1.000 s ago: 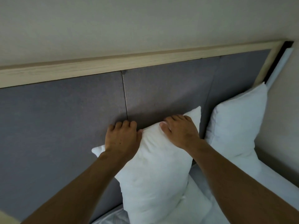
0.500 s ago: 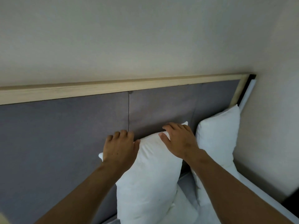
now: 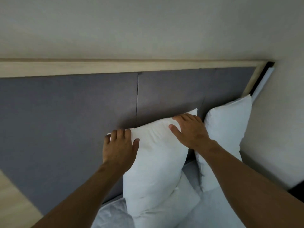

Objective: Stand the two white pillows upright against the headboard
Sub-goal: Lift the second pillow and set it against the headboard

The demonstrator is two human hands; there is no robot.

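Observation:
Two white pillows stand on end against the grey padded headboard (image 3: pixel 65 112). The nearer pillow (image 3: pixel 156 165) leans on the headboard at centre, tilted a little to the left. My left hand (image 3: pixel 119 145) grips its top left corner, fingers curled over the edge. My right hand (image 3: pixel 189 130) lies over its top right corner, fingers spread and bent over the top. The second pillow (image 3: pixel 227 132) stands upright to the right, in the corner by the side wall, with my right forearm crossing its lower left.
A pale wooden rail (image 3: pixel 115 68) caps the headboard under the cream wall (image 3: pixel 148 27). White bedding (image 3: pixel 213 211) lies rumpled below the pillows. The side wall (image 3: pixel 279 129) closes off the right. A light wooden surface (image 3: pixel 13 203) sits at lower left.
Both hands have stayed on the nearer pillow's top corners and spread slightly wider apart. The pillow now stands straighter against the headboard, and my view has shifted.

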